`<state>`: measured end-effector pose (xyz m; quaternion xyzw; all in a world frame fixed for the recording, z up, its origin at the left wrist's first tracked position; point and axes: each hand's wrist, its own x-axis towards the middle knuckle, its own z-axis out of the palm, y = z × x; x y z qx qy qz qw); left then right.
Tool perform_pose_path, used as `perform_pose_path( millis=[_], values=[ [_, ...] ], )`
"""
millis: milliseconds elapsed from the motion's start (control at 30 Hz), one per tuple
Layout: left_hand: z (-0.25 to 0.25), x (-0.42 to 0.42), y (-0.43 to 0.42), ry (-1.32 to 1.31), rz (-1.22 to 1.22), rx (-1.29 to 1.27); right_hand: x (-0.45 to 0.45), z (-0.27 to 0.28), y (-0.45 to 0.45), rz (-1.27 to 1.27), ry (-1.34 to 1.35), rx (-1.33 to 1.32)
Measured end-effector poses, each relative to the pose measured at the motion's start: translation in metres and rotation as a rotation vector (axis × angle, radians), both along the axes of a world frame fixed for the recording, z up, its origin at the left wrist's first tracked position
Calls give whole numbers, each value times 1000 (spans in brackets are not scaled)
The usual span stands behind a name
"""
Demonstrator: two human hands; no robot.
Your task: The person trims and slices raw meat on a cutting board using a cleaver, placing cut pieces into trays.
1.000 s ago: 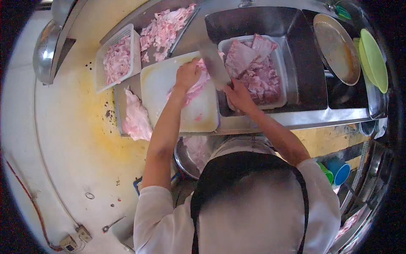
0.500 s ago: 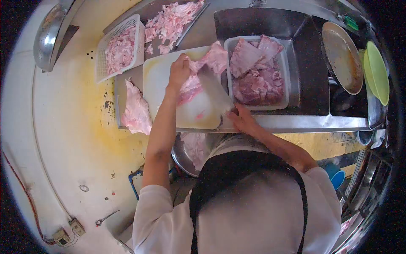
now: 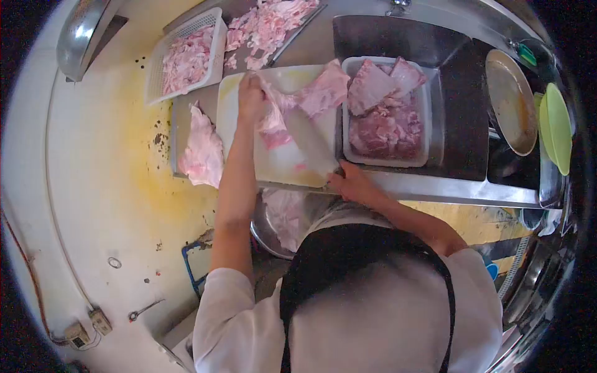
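On a white cutting board [image 3: 273, 168] lies a pale pink piece of raw meat [image 3: 323, 90], stretched across its upper part. My left hand [image 3: 250, 98] is closed on the meat's left end and lifts that flap. My right hand [image 3: 356, 184] wraps around the handle of a broad-bladed knife [image 3: 311, 140]. The blade slants up and left from that hand, its far end against the meat; motion smears it a little. Another raw piece of meat [image 3: 202, 149] lies left of the board. The handle is mostly hidden by my fingers.
A white basket [image 3: 217, 50] of meat scraps stands at the back left, beside a heap of trimmings [image 3: 270, 28]. Right of the board, a white tub [image 3: 426, 112] holds meat. Farther right are a round pan [image 3: 510, 102] and a green basin [image 3: 555, 127]. A metal bowl [image 3: 258, 233] sits below the counter edge.
My left hand has pulled its end of the meat leftward, and the flap is more spread out. The knife stays against the meat. The whole view has shifted slightly.
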<state>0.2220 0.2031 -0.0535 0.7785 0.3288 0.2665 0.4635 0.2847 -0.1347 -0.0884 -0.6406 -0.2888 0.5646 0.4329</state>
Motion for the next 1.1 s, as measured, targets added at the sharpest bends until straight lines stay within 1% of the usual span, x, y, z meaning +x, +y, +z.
perform_pose_path(
  millis=[33,67,100,133,167,200,267,367,400,467,533,567,600,633,667,733,800,867,967,1033,1100],
  values=[
    [13,-3,2,-38,77,-245,-1,-7,1,-55,-73,36],
    [18,-2,-4,-121,125,-290,-2,-20,6,-112,-145,72],
    [15,-3,-3,-147,147,-343,3,-19,16,-157,-161,118],
    [12,-3,1,-176,168,-394,8,-10,27,-201,-179,164],
    [8,-2,4,-205,188,-444,17,0,50,-234,-140,220],
    [9,-1,2,-211,184,-446,24,10,72,-267,-100,274],
    [13,2,-5,-221,173,-453,31,1,113,-200,-94,110],
    [-3,3,7,-310,129,-448,17,-12,135,-209,-122,125],
    [-1,-1,9,-336,139,-475,4,-27,127,-170,-144,163],
    [8,-6,17,-390,161,-528,-22,-23,83,-56,-168,134],
    [15,-24,36,-460,180,-522,-32,7,45,6,-80,24],
    [19,-34,44,-493,190,-521,-34,13,34,-5,5,-16],
    [29,-41,44,-456,287,-532,-37,8,33,-25,-9,-11],
    [27,-49,48,-471,290,-564,-40,3,33,-45,-24,-5],
    [26,-55,51,-488,288,-594,-42,-19,44,-73,-140,49],
    [26,-58,55,-512,270,-619,-28,-32,79,-91,-166,128],
    [25,-63,53,-516,246,-618,-24,-14,116,-119,-42,143],
    [24,-67,54,-540,232,-650,-27,22,136,-198,12,137],
    [39,-71,46,-574,263,-631,-53,1,137,-177,4,180],
    [41,-84,52,-631,286,-627,-78,-30,107,-44,-207,122],
    [35,-113,76,-719,292,-652,-88,-22,74,20,-193,37]
  ],
)
